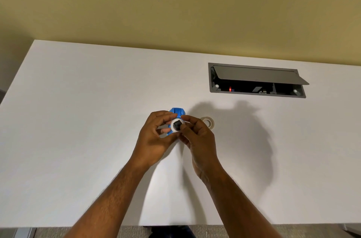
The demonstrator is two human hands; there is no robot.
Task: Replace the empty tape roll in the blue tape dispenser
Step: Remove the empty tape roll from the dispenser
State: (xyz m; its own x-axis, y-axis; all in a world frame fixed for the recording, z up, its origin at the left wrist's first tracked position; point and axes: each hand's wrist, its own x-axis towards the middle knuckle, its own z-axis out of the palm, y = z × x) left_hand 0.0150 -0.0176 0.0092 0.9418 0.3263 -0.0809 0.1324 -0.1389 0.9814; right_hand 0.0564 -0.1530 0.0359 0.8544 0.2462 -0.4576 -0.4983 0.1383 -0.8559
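Head camera, looking down over a white desk [78, 120] that meets a yellowish wall [175, 3] at its far edge.

Two bare forearms reach in from the near edge and meet above the middle of the desk. The left hand [154, 138] is curled around a blue tape dispenser [175, 111], with the thumb and fingers wrapped about its body so that only the top of the blue shell and a strip of its side show. The right hand [197, 136] pinches a small white tape roll [176, 125] with a dark hub at its centre, with the thumb and forefinger closed on its rim. The roll sits against the right side of the dispenser; whether it is seated in the dispenser or just out of it cannot be told. Both objects are held up off the desk surface, roughly midway between the left and right edges.

Just right of the hands, a second roll of tape [208, 121], pale and translucent, lies flat on the desk, partly hidden behind the right hand's knuckles.

Toward the far right of the desk, a grey cable hatch [256, 79] is set into the surface, its lid propped open over a dark recess.
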